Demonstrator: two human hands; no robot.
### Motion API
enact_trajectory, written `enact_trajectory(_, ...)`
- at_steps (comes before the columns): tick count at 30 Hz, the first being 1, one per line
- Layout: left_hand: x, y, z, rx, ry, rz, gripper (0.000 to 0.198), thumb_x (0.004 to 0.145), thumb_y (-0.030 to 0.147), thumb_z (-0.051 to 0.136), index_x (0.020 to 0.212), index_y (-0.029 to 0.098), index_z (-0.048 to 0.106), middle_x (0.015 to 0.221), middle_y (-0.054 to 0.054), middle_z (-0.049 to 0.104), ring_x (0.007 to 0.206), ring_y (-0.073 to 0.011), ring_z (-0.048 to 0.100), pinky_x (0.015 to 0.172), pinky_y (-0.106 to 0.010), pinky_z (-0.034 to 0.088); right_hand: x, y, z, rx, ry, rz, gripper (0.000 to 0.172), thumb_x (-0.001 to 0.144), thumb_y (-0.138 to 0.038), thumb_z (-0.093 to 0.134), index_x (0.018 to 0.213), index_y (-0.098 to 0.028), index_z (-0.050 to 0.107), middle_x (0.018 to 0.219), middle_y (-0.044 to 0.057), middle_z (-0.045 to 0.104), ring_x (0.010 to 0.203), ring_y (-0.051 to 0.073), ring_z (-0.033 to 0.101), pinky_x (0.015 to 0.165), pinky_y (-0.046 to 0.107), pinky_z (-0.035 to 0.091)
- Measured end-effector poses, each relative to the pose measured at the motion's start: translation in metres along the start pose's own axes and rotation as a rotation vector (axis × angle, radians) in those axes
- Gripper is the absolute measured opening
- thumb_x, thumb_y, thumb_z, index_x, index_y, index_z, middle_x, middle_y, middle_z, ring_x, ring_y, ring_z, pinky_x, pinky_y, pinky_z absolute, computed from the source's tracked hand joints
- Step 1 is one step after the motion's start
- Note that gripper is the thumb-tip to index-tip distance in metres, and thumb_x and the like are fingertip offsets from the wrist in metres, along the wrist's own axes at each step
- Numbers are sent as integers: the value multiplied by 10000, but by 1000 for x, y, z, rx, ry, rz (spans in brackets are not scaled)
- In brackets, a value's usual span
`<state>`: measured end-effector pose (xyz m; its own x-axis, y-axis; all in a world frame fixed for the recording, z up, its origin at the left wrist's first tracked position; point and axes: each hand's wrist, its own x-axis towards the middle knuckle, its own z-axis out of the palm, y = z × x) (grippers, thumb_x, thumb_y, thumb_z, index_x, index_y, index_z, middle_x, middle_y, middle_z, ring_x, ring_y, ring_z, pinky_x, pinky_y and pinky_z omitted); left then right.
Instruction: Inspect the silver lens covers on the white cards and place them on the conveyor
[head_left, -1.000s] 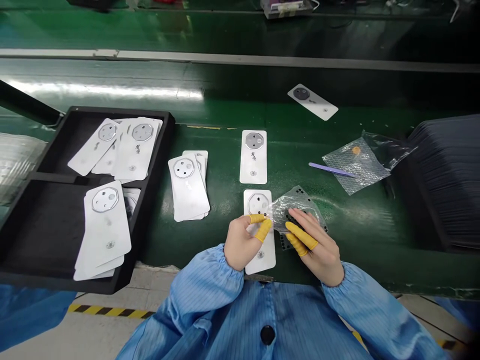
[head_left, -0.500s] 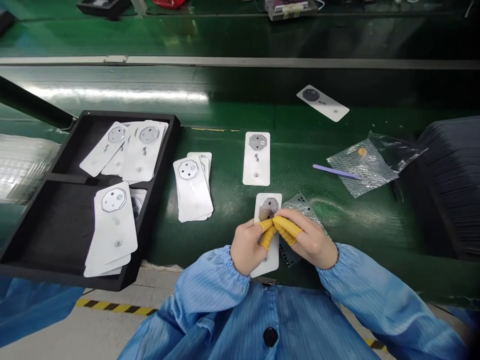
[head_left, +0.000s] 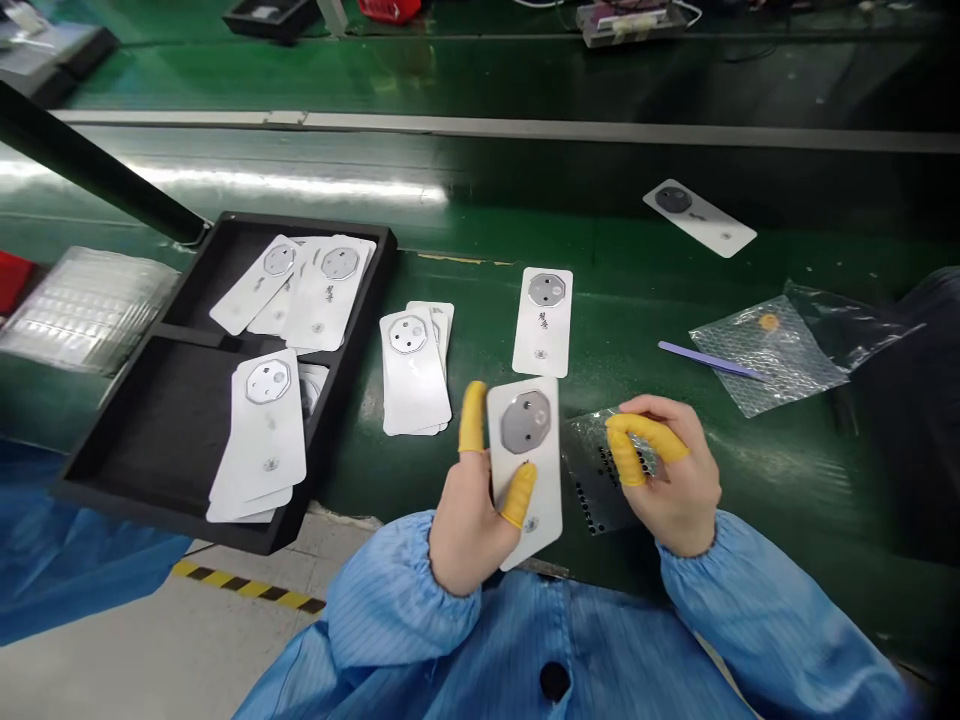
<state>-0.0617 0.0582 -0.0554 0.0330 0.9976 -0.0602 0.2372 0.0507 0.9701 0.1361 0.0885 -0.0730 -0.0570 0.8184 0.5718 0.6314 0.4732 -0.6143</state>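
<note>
My left hand [head_left: 466, 515] holds a white phone back cover [head_left: 526, 420] with a grey octagonal camera area, its thumb lying across the front and the index finger raised along the left edge. Yellow finger cots cover the thumb and index finger of both hands. To the right, my right hand [head_left: 679, 475] has its thumb and index fingertips pinched together; whatever may be between them is too small to see. Under and beside it lies a clear sheet with rows of small black dots [head_left: 596, 490]. Another back cover [head_left: 541, 335] rests just beyond the held one.
Left of centre lies a small stack of covers [head_left: 412, 380]. A black tray [head_left: 135, 440] holds more of them. Rightward are purple tweezers [head_left: 697, 357], a bubble-wrap bag [head_left: 802, 365] and a lone cover [head_left: 705, 222]. Dark stacked items stand at the right edge.
My hands have moved apart: the right went rightward over the dotted sheet, while the left lifted and tilted the cover. The whole view has shifted slightly.
</note>
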Motion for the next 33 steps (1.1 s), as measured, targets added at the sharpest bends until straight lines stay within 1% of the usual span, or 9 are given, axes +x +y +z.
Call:
enact_trajectory(2, -6, 10, 6, -15, -91, -20, 665, 871, 241, 581, 1453, 231, 259, 1118, -100, 698, 948, -263, 696, 796, -353, 586, 2, -17, -2, -47, 0, -87, 298, 805, -95, 628, 1070, -226, 593, 970, 52, 612, 883, 177, 600, 752, 309, 530)
enact_trajectory(5, -10, 23, 15, -26, -158, -15, 616, 867, 215, 575, 1420, 263, 307, 1220, -80, 652, 1010, -262, 676, 827, -364, 576, 1, -33, -3, 7, -72, -100, 356, 815, -129, 630, 1152, -218, 558, 1001, 45, 629, 921, 174, 594, 809, 303, 526)
enact_trajectory(13, -13, 32, 19, 45, -135, 0, 534, 789, 242, 656, 1292, 230, 475, 1179, -106, 661, 975, -295, 676, 776, -355, 589, 0, -44, -10, 93, -88, -180, 460, 866, -97, 476, 1302, -242, 488, 1032, 46, 662, 934, 198, 630, 819, 373, 540)
enact_trajectory(16, -14, 30, 19, 53, -140, 21, 566, 805, 232, 635, 1333, 227, 433, 1213, -112, 645, 987, -292, 676, 776, -350, 590, -1, -43, -12, 33, -126, -260, 468, 872, -99, 469, 1331, -194, 466, 1084, 81, 655, 1031, 212, 618, 914, 410, 520)
enact_trajectory(20, -12, 30, 19, 99, -156, 130, 605, 840, 178, 576, 1395, 242, 344, 1364, -104, 546, 1084, -266, 645, 890, -347, 554, -5, -44, -12, -74, -174, -361, 353, 909, -218, 453, 1228, -104, 549, 1225, 189, 583, 1191, 308, 540, 980, 557, 456)
enact_trajectory(24, -9, 34, 20, 109, -158, 193, 598, 849, 177, 577, 1390, 264, 338, 1387, -83, 526, 1160, -237, 605, 923, -293, 536, -9, -44, -11, -70, -151, -345, 368, 934, -239, 401, 1241, -91, 539, 1332, 213, 507, 1243, 322, 499, 977, 570, 454)
enact_trajectory(27, -8, 34, 21, 146, -148, 209, 561, 854, 203, 574, 1369, 267, 360, 1397, -96, 513, 1105, -245, 638, 863, -296, 563, -11, -45, -10, -86, -151, -328, 421, 940, -249, 393, 1323, -97, 480, 1409, 206, 442, 1267, 327, 474, 985, 571, 451)
enact_trajectory(30, -11, 29, 21, 188, -140, 159, 505, 831, 221, 581, 1309, 222, 415, 1220, -128, 639, 899, -258, 704, 699, -316, 595, -11, -48, -9, -117, -173, -314, 501, 922, -240, 427, 1391, -65, 403, 1447, 219, 388, 1285, 363, 442, 976, 589, 452)
enact_trajectory(33, -16, 21, 25, 243, -117, 85, 354, 795, 259, 617, 1134, 198, 534, 773, -77, 706, 589, -234, 669, 486, -305, 541, -10, -50, -6, -105, -236, -311, 562, 900, -211, 454, 1415, -14, 345, 1449, 245, 369, 1313, 382, 398, 982, 583, 457)
